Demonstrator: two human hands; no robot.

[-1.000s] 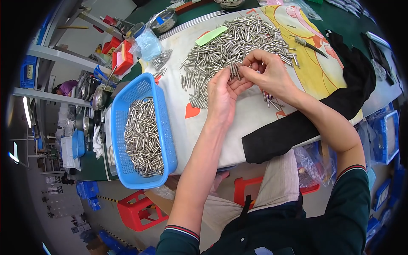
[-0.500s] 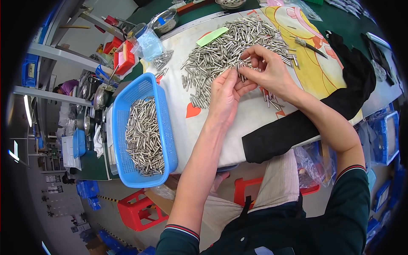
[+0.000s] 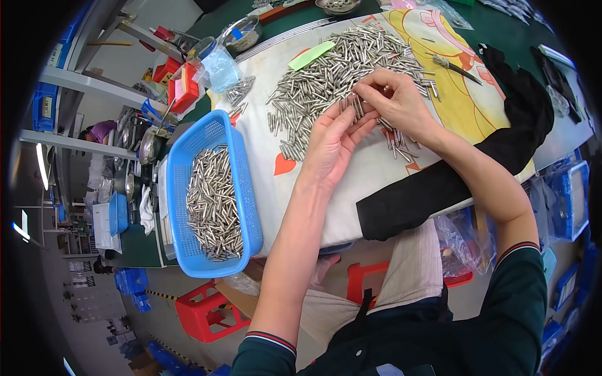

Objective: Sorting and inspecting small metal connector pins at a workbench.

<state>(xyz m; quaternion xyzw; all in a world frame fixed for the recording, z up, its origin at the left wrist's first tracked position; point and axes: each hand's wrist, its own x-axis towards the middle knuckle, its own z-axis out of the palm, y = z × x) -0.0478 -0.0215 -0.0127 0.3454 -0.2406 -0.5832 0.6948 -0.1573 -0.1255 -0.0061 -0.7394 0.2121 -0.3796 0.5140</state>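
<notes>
A wide heap of small silvery metal pins (image 3: 313,84) lies on the cloth-covered table in front of me. Over its near edge, my left hand (image 3: 332,141) is palm up, thumb against fingers, with a few pins (image 3: 359,108) standing between them. My right hand (image 3: 401,106) meets it from the right, thumb and forefinger pinched at the tops of these pins. How many pins each hand has is hidden by the fingers. To the left, a blue plastic basket (image 3: 252,216) holds many more such pins. A green paper strip (image 3: 311,56) rests on the heap.
A black cloth (image 3: 407,207) lies along the table's near edge and right side. A brush (image 3: 456,67) is right of the heap. Red bins (image 3: 183,88), a clear bag of pins (image 3: 240,89) and a bowl (image 3: 243,34) stand at the far left. Below is a red stool (image 3: 207,313).
My left hand's fingers have opened a little, showing the pins between them. The right fingertips have lifted slightly and pinch closer together. The basket and heap stay put.
</notes>
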